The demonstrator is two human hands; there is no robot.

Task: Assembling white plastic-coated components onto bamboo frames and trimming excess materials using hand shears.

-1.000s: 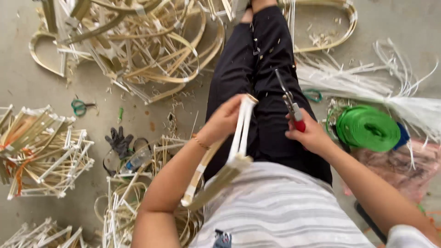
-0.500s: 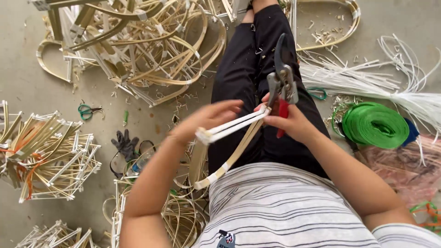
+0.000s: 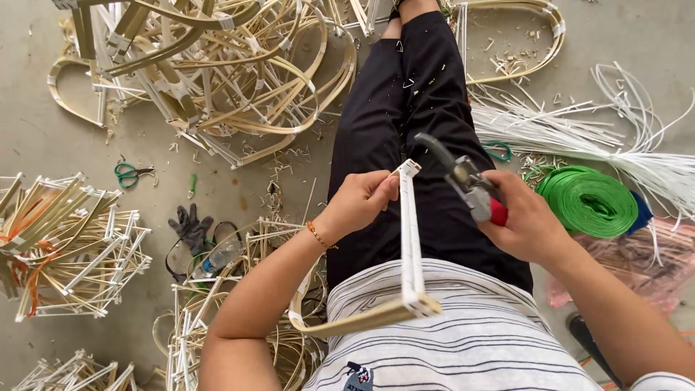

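Left hand grips bamboo frame; right hand raises pliers.

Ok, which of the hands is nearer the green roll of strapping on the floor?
Right. The right hand, holding pliers, sits just beside the green roll; the left hand grips the white frame, farther away across the lap.

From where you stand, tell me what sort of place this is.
Probably a handicraft workshop floor for bamboo or rattan frames. Piles of bent cane strips and finished frames cover the concrete floor; the left hand holds a frame piece, the right hand pliers.
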